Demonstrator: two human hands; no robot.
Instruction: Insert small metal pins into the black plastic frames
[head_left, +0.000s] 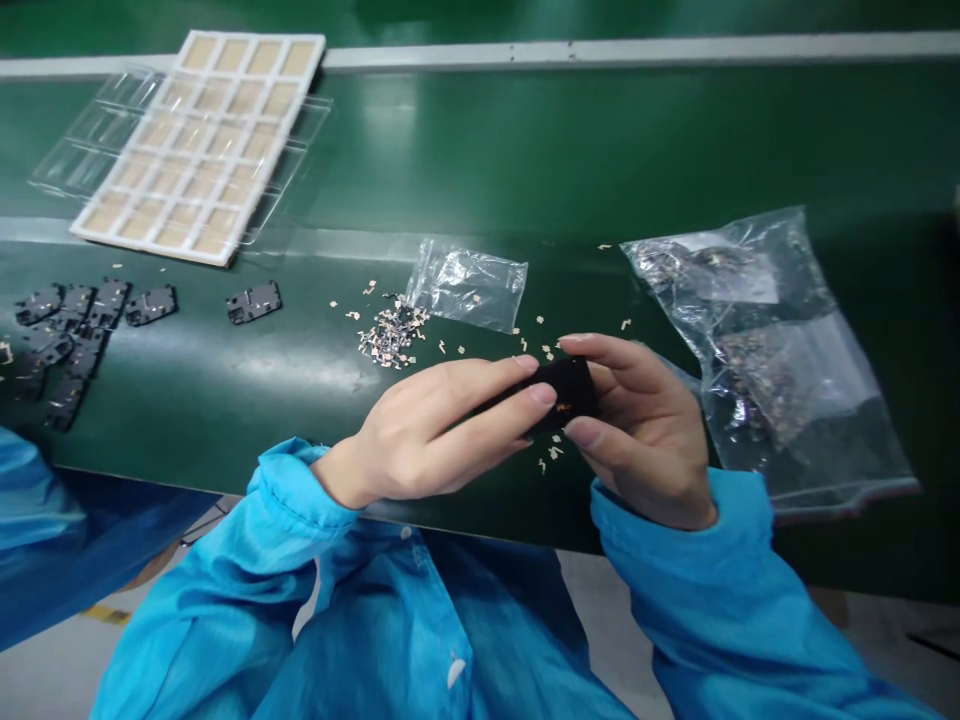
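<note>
Between my two hands is a black plastic part (574, 385) with a small gold-coloured spot on its face. The fingers of my left hand (450, 425) lie closed over its left side. My right hand (649, 430) pinches its right end between thumb and fingers. Much of the part is covered by my fingers. Small loose metal pieces (555, 453) are scattered on the green bench around and under my hands. Just beyond my left hand sits a heap of the same tiny metal pieces (391, 332).
A small clear bag (472, 285) lies behind the heap. On the right is a larger clear bag (810, 400) of small parts. Several black plastic parts (82, 335) are piled at left; one (253, 302) lies apart. A white compartment tray (202, 145) rests over clear plastic trays (97, 140). Another person's blue sleeve (37, 530) is at left.
</note>
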